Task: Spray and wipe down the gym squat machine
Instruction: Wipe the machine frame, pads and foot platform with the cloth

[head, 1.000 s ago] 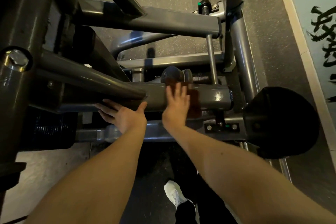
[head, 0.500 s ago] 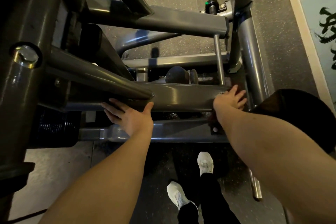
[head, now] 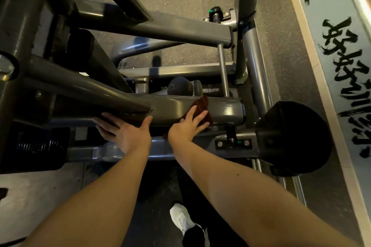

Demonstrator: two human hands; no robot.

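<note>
Items counted on inspection: one grey steel squat machine (head: 180, 28); one reddish-brown wiping cloth (head: 201, 106); two bare hands, left hand (head: 128, 136) and right hand (head: 184, 130); one black rounded pad (head: 293, 138); one white shoe (head: 181, 219).

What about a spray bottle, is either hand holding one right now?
No, the left hand rests open on the grey frame bar and the right hand presses a brown cloth against it.

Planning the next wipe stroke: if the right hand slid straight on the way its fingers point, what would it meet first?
Likely the thin upright rod rising from the grey beam, just past the brown cloth under the right hand; depth is unclear.
</note>
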